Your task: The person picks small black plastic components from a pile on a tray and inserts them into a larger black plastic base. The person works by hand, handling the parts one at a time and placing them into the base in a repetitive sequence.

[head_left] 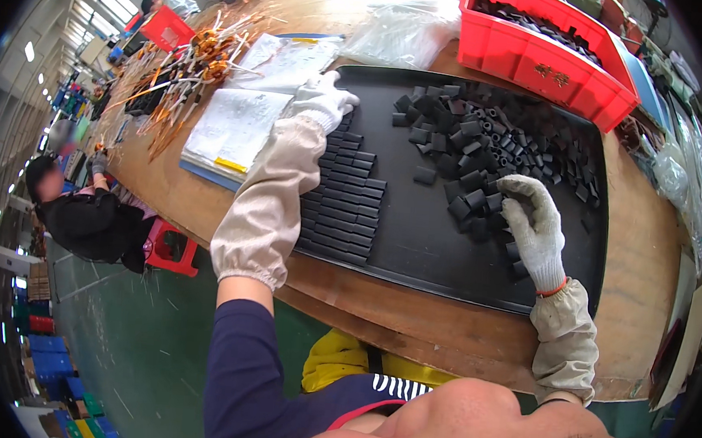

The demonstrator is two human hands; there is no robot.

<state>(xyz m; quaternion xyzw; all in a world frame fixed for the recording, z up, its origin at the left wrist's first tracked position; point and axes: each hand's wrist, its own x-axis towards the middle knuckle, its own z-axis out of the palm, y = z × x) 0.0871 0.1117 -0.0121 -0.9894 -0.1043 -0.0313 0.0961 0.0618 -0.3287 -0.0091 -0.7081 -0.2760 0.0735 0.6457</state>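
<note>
A black mat (423,240) lies on the wooden table (409,317). My left hand (324,97), in a white knit glove with a beige sleeve cover, rests at the far end of neat rows of black blocks (344,206) on the mat's left side. My right hand (534,224), gloved the same way, reaches into a loose heap of small black blocks and tubes (495,139); its fingers curl over several pieces at the heap's near edge. Whether it grips one I cannot tell.
A red crate (541,57) of black parts stands at the far right of the table. Papers in a plastic sleeve (235,125) lie left of the mat, with copper-wound coils (191,61) and a clear bag (397,31) beyond. A person in black (82,216) sits at left by a red stool (171,247).
</note>
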